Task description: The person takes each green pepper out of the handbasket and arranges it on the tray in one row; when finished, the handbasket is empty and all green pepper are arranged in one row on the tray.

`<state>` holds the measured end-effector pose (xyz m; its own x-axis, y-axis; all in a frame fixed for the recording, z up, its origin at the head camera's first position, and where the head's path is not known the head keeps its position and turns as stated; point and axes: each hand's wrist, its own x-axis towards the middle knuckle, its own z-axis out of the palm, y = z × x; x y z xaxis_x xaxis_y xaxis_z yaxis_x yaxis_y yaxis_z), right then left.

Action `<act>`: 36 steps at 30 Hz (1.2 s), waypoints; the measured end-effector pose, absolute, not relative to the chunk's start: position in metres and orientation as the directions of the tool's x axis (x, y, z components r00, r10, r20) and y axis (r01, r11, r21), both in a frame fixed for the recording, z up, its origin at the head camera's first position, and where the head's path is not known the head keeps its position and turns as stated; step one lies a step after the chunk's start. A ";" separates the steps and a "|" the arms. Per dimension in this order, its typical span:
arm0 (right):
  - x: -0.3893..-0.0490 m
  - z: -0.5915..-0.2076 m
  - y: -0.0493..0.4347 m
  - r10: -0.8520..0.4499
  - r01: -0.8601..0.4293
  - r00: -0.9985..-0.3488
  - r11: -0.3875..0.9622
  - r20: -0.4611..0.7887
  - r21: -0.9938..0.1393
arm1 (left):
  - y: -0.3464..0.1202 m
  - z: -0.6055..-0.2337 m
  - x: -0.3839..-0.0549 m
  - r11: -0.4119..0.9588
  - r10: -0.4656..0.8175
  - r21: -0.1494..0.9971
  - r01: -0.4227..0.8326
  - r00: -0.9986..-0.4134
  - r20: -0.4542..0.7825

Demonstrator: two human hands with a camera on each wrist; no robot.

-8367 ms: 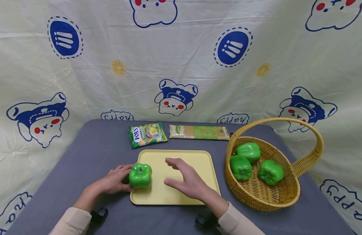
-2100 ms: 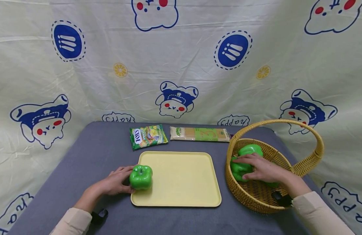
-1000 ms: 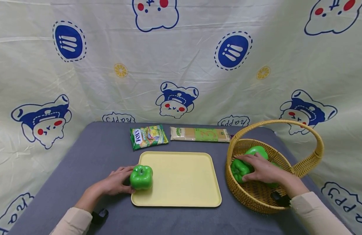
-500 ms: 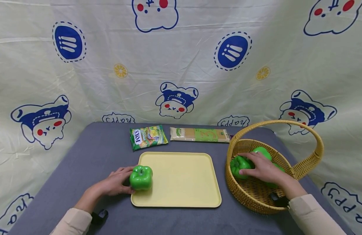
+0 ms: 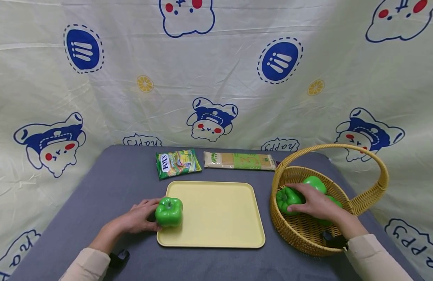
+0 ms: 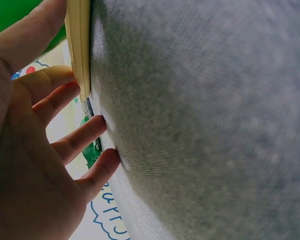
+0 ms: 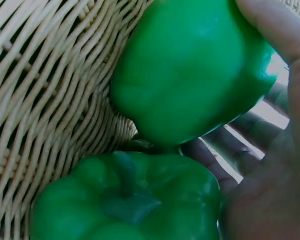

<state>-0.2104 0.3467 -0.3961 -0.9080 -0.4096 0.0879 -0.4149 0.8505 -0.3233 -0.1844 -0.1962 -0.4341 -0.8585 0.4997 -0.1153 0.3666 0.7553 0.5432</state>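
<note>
A green bell pepper point(image 5: 168, 212) stands on the left end of the pale yellow tray point(image 5: 221, 214). My left hand point(image 5: 140, 216) rests beside it with fingers spread. In the left wrist view, the thumb point(image 6: 27, 37) lies against the pepper, and fingertips touch the tray's edge point(image 6: 79, 45) and the cloth. Inside the wicker basket point(image 5: 290, 238), my right hand point(image 5: 316, 201) holds another green bell pepper point(image 5: 287, 199) between thumb and fingers; it fills the top of the right wrist view. A second basket pepper point(image 5: 314, 183) sits behind the hand; a third point(image 5: 334, 201) is partly hidden under it.
A green FOX'S candy bag point(image 5: 177, 163) and a long pack of noodles point(image 5: 239, 160) lie behind the tray on the grey cloth point(image 5: 132, 179). The basket's tall handle point(image 5: 372, 187) arches over its right side. A printed curtain point(image 5: 223, 62) hangs behind the table.
My right hand has gone from above the tray into the basket and gripped a pepper, which has turned. The rear pepper has shifted right. My left hand has stayed by its pepper.
</note>
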 end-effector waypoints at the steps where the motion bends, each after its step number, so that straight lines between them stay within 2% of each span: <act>1: -0.210 -0.396 0.347 -0.420 -0.426 -0.903 0.847 0.092 -0.318 | -0.196 -0.434 -0.184 0.755 0.499 0.544 0.366 -0.859 -0.115; 6: -0.209 -0.397 0.347 -0.454 -0.462 -0.885 0.836 0.099 -0.297 | -0.195 -0.433 -0.184 0.750 0.502 0.551 0.366 -0.857 -0.114; 15: -0.209 -0.399 0.348 -0.441 -0.438 -0.895 0.839 0.068 -0.322 | -0.195 -0.431 -0.183 0.746 0.512 0.548 0.378 -0.852 -0.109; 28: -0.206 -0.392 0.345 -0.459 -0.448 -0.888 0.855 0.022 -0.261 | -0.195 -0.430 -0.183 0.750 0.503 0.556 0.358 -0.855 -0.128; 36: -0.206 -0.393 0.346 -0.455 -0.445 -0.890 0.855 0.027 -0.264 | -0.194 -0.431 -0.183 0.754 0.498 0.550 0.358 -0.858 -0.124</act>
<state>-0.2062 0.3463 -0.3932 -0.8902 -0.4548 0.0273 -0.4452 0.8555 -0.2645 -0.1835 -0.1941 -0.4312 -0.8582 0.4980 -0.1240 0.3582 0.7543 0.5502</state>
